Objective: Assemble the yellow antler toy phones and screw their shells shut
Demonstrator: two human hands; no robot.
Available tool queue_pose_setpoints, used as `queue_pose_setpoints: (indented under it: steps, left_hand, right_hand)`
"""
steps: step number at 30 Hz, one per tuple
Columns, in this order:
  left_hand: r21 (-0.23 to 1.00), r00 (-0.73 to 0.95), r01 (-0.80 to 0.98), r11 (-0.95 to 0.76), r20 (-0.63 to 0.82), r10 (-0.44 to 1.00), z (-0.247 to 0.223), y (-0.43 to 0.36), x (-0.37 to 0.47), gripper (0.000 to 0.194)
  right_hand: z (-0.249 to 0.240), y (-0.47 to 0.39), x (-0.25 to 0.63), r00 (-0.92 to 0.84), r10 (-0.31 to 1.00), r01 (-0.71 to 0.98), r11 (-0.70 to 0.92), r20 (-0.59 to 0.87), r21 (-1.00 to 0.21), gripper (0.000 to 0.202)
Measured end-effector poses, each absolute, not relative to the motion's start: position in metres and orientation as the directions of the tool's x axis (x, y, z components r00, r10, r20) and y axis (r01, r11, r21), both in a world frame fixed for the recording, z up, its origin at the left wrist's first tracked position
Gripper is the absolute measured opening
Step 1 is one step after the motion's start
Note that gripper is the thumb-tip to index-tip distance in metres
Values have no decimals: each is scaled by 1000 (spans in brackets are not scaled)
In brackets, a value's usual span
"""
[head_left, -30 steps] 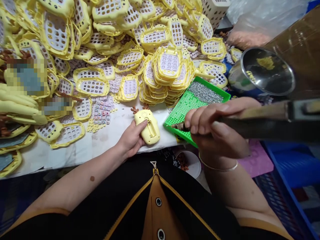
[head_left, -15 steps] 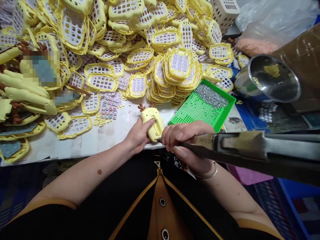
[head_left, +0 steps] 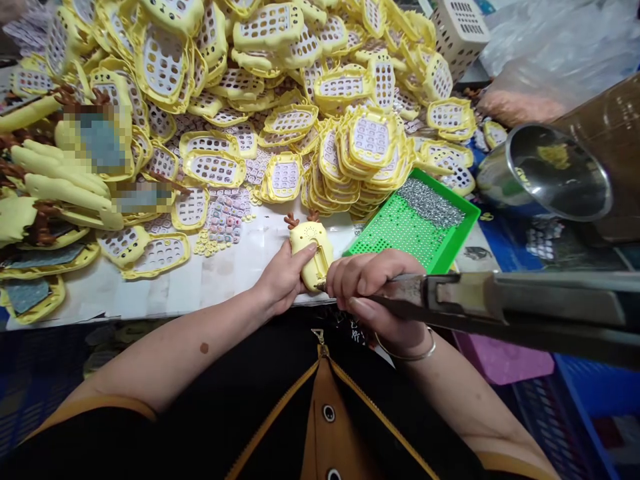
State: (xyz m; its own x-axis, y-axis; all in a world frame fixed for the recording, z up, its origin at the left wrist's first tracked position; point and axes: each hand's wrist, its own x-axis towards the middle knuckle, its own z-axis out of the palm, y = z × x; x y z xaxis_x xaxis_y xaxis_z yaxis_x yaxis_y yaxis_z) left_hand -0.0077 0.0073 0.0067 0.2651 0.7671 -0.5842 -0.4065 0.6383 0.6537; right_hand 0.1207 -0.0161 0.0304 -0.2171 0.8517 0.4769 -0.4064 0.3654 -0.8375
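Note:
My left hand (head_left: 286, 277) grips a yellow plastic toy (head_left: 311, 241) with brown antlers, back side up, the thumb lying across it by an open battery recess. In my right hand (head_left: 380, 287) is a long power screwdriver (head_left: 465, 298), fingers wrapped round its front end. Its bit meets the toy's lower edge; whether a screw sits under the tip is too small to tell. Just beyond the right hand lies a green perforated tray (head_left: 385, 230), with a heap of small silver screws (head_left: 433, 200) at its far end.
Yellow toy shells (head_left: 280, 60) are piled across the back, with a stack of shells (head_left: 370, 137) behind the tray. Small printed keypads (head_left: 225, 220) lie left of the toy. A metal bowl (head_left: 560, 170) stands tilted at right, near a cream basket (head_left: 460, 33).
The whole view has shifted slightly, so the table and pile appear a little lower and further right. Both hands keep their hold, with the screwdriver bit still at the toy's lower edge.

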Motion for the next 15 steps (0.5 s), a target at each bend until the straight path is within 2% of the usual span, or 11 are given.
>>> queue_pose_setpoints:
  steps: [4,8,11,13,15]
  left_hand:
    - [659,246,-435,614,-569,785,3,7,-6,28]
    - [631,266,-476,613,-561,784,2,5,-10,30]
    - [555,321,-564,611,-535,782,5,2,-25,31]
    - [490,346,-636,596,-510,788,7,1,-39,32]
    - [432,378,-693,577,-463,801,9,1,-52,48]
  right_hand:
    - [28,-20,120,-190,861,-430,358,471,-829,13]
    - [41,-30,126,-126,898,-345,360,423,-867,21]
    - [58,-42,137,172,871,-220,489,459,-844,36]
    - [65,-51,149,389,760,-65,587,521,-807,34]
    - [66,-60,164,437,720,105,555,540,-825,26]
